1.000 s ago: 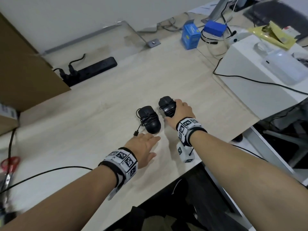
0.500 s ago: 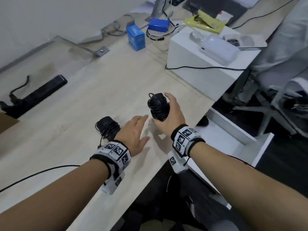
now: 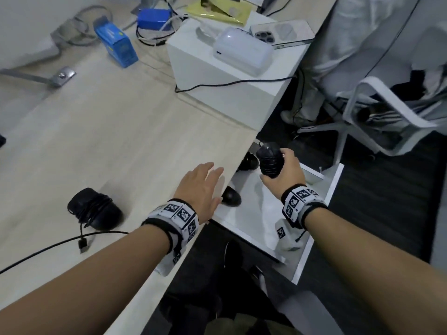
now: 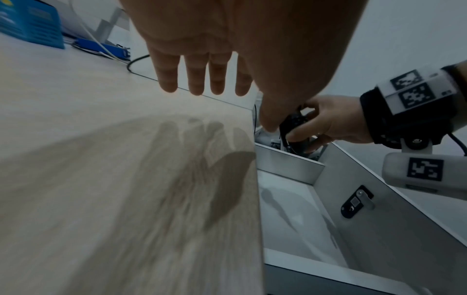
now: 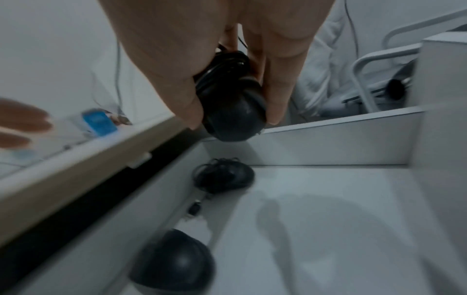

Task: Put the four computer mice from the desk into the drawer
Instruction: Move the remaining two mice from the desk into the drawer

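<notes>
My right hand (image 3: 280, 169) grips a black mouse (image 3: 269, 161) with its cable wound round it, held in the air above the open white drawer (image 3: 321, 215). The same mouse (image 5: 232, 111) shows between thumb and fingers in the right wrist view. Two black mice lie in the drawer by the desk edge: one far (image 3: 248, 162) (image 5: 223, 177), one near (image 3: 231, 196) (image 5: 174, 265). Another cable-wrapped mouse (image 3: 95, 208) sits on the wooden desk (image 3: 108, 131). My left hand (image 3: 202, 187) hovers flat and empty over the desk edge, fingers (image 4: 196, 79) spread.
A white box (image 3: 232, 76) with a white device and a phone stands on the desk's far right. Blue boxes (image 3: 116, 45) and cables lie at the back. A loose black cable (image 3: 48, 247) crosses the near desk. A white chair (image 3: 377, 112) stands beyond the drawer.
My right hand lifted the mouse off the desk and carried it right, out over the open drawer. My left hand left the other mouse and drifted to the desk edge.
</notes>
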